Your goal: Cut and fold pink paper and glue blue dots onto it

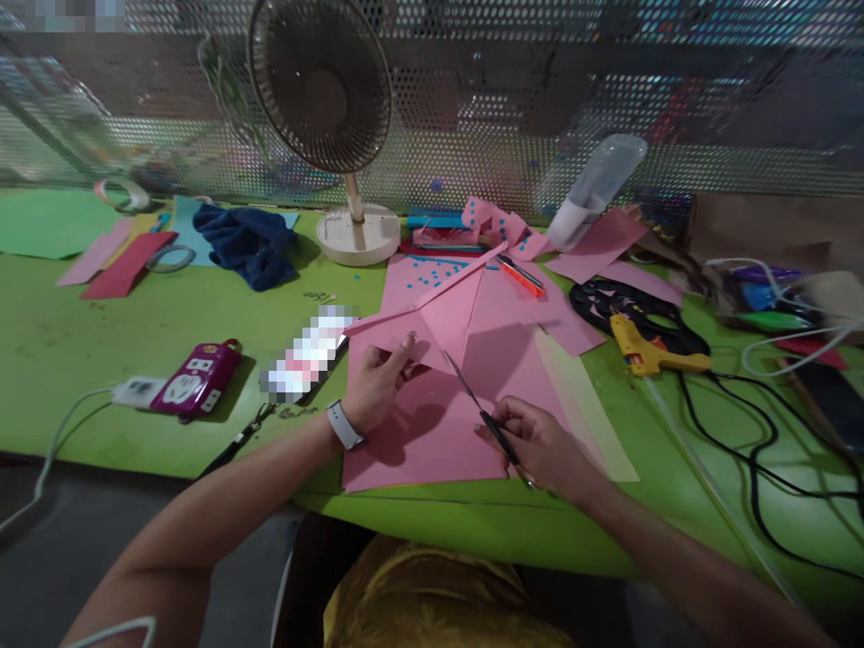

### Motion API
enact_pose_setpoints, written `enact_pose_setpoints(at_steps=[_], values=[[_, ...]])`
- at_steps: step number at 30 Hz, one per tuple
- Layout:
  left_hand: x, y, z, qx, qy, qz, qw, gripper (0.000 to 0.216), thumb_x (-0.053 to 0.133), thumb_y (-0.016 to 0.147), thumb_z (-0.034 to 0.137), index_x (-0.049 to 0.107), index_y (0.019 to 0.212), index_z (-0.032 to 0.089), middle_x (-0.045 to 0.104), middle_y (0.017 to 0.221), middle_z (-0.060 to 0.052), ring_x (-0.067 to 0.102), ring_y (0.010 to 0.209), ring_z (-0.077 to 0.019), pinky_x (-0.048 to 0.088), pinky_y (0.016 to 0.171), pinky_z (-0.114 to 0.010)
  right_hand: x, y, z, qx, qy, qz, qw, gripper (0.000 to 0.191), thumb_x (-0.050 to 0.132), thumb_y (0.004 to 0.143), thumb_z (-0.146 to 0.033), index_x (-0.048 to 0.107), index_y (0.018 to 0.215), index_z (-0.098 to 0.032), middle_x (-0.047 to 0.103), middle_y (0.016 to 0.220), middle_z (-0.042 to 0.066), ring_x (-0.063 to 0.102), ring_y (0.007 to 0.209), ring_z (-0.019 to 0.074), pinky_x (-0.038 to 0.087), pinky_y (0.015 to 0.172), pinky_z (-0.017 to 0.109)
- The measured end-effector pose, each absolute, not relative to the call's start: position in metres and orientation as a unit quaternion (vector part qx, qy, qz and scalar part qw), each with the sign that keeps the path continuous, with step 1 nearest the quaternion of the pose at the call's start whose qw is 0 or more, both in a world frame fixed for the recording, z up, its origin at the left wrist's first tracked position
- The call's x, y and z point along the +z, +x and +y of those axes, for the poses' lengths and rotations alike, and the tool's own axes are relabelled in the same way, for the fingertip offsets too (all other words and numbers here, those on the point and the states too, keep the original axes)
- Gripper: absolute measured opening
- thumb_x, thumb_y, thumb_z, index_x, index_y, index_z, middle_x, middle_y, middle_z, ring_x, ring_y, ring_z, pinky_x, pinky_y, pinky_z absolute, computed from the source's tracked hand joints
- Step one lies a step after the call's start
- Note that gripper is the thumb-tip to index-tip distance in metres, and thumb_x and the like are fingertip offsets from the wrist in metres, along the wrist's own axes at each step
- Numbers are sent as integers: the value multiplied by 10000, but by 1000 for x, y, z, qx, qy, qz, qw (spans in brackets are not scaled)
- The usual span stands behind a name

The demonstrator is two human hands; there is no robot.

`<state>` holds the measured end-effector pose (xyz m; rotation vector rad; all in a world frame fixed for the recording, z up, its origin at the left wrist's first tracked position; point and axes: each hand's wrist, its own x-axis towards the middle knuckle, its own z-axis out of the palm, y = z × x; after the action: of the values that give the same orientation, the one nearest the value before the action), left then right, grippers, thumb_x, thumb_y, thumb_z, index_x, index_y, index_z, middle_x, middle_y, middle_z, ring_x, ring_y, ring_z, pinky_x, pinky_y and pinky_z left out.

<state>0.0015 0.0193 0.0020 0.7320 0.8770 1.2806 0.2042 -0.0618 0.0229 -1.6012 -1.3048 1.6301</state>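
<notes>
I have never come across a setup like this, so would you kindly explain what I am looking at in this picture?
There is no robot here: you see a person's own two bare hands. The single picture comes from a camera worn on that person's head, looking forward and down. The left hand holds a piece of pink paper. The right hand holds scissors, their blades close to that paper's lower edge. More pink sheets lie beneath, on a green table. Around them are a fan and a dark blue cloth toward the back, a purple socket block on the left, and a yellow glue gun on the right.
</notes>
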Motion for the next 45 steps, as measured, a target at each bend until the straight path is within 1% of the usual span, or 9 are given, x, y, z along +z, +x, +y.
enact_pose_setpoints(at_steps=[6, 9, 12, 16, 24, 28, 36, 41, 45], values=[[0, -1, 20, 542, 360, 429, 626, 506, 799, 675, 446, 458, 450, 148, 345, 495, 70, 484, 521, -51, 538, 620, -207, 22, 204, -62, 606, -586, -473, 256, 517, 746, 628, -616, 419, 720, -226, 477, 453, -101, 376, 335, 54, 262, 312, 176], [0, -1, 17, 533, 363, 420, 638, 520, 792, 685, 450, 443, 444, 148, 326, 492, 70, 471, 516, -52, 552, 640, -223, 26, 202, -62, 606, -584, -471, 264, 524, 758, 613, -609, 419, 716, -223, 496, 474, -97, 375, 334, 47, 264, 315, 176], [1, 0, 14, 518, 369, 404, 657, 497, 782, 700, 441, 466, 459, 142, 327, 505, 68, 456, 520, -53, 577, 666, -254, 28, 202, -62, 606, -582, -472, 267, 520, 759, 615, -602, 420, 714, -221, 506, 488, -95, 367, 326, 39, 251, 313, 175], [3, 1, 12, 519, 371, 392, 662, 454, 775, 718, 418, 504, 487, 135, 331, 516, 67, 443, 526, -51, 590, 664, -260, 26, 203, -62, 614, -573, -471, 269, 499, 748, 638, -593, 432, 735, -220, 502, 496, -97, 367, 327, 40, 252, 308, 172], [3, 2, 13, 527, 360, 385, 666, 401, 790, 706, 404, 591, 505, 119, 444, 538, 46, 514, 577, -59, 589, 658, -240, 25, 204, -63, 618, -571, -472, 264, 453, 719, 691, -569, 441, 748, -217, 519, 512, -85, 389, 367, 44, 260, 324, 153], [3, 2, 13, 523, 360, 388, 669, 356, 794, 693, 417, 648, 555, 124, 535, 593, 25, 566, 627, -78, 587, 668, -244, 24, 205, -64, 623, -565, -470, 268, 438, 711, 707, -559, 440, 755, -219, 524, 521, -88, 345, 341, 30, 235, 312, 154], [2, 2, 13, 522, 352, 393, 670, 344, 803, 678, 416, 657, 560, 127, 579, 614, 19, 590, 660, -89, 579, 675, -243, 23, 203, -64, 625, -569, -463, 267, 460, 710, 688, -578, 424, 757, -224, 538, 502, -92, 307, 305, 25, 217, 288, 156], [3, 3, 14, 523, 347, 395, 671, 315, 811, 664, 418, 690, 616, 131, 644, 701, -9, 624, 730, -114, 575, 665, -235, 24, 203, -64, 628, -564, -468, 262, 452, 696, 706, -580, 429, 768, -221, 546, 510, -94, 315, 290, 24, 232, 279, 154], [4, 3, 14, 523, 348, 393, 672, 306, 813, 666, 404, 687, 616, 130, 637, 692, -4, 621, 724, -109, 568, 662, -228, 24, 203, -65, 624, -560, -478, 263, 456, 684, 713, -593, 428, 765, -220, 570, 523, -79, 348, 292, 33, 263, 282, 163]])
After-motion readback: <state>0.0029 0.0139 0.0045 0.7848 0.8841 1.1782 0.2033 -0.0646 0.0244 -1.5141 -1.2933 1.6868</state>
